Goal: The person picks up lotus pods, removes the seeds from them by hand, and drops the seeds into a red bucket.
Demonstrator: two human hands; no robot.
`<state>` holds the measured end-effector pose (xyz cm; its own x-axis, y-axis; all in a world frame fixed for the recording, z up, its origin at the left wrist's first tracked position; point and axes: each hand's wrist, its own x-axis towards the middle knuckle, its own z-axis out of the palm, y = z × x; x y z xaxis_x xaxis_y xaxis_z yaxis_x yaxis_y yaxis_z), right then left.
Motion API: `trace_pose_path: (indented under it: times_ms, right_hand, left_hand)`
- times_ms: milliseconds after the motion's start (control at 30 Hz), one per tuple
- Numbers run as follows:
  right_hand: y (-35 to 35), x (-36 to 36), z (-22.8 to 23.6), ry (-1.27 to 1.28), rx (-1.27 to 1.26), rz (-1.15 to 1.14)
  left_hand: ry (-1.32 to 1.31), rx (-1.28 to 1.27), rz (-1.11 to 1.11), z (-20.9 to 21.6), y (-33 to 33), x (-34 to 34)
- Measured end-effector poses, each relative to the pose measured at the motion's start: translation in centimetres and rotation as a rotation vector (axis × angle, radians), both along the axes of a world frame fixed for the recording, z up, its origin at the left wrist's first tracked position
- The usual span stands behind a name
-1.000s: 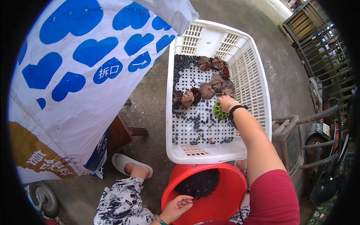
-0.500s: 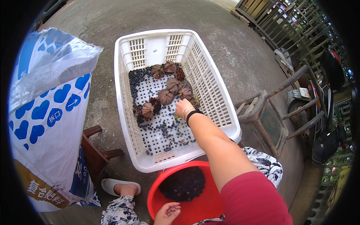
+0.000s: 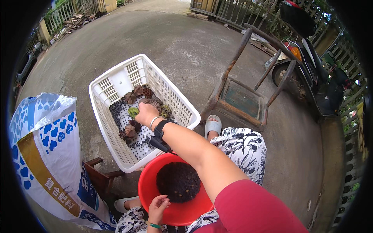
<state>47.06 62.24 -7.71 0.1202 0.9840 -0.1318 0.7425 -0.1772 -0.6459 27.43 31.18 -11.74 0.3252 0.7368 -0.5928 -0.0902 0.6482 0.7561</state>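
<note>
My right hand [image 3: 146,114] reaches into the white plastic basket [image 3: 171,79], its fingers closed round a green lotus seed pod [image 3: 133,112]. Dry brown lotus pods [image 3: 155,101] lie around it, partly hidden by the hand, and another brown pod [image 3: 130,131] sits nearer me. Dark lotus seeds [image 3: 115,112] are scattered over the basket floor. Above the near side of a red basin [image 3: 147,182] hangs my left hand [image 3: 158,205], fingers half bent and apart, with nothing visible in it. A heap of dark seeds [image 3: 178,181] fills the basin's bottom.
A white and blue woven sack [image 3: 50,155] stands at the left beside a low wooden stool [image 3: 99,174]. To the right is an old wooden chair [image 3: 243,101], with a parked scooter [image 3: 311,73] behind it. A metal fence [image 3: 233,13] edges the concrete yard.
The view has swung right and up, so the basket appears farther left. The green pod now shows at my right hand's fingers. My left hand is raised a little over the basin.
</note>
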Motion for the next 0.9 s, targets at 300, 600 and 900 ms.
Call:
trace_pose_path:
  times_ms: [300, 600, 900]
  right_hand:
    - [-21.8, 14.2, 16.8, 1.45, 0.273, 0.138]
    - [-40.6, 13.4, 19.4, 1.247, 0.368, 0.361]
    - [-57.6, 1.5, 15.2, 0.646, -0.012, 0.385]
  left_hand:
    - [0.058, -0.073, 0.067, 6.6, -12.3, 8.1]
    - [0.077, 0.02, 0.004, 9.6, -21.9, 10.3]
    - [-0.136, 0.069, 0.261, 14.4, -27.1, -0.4]
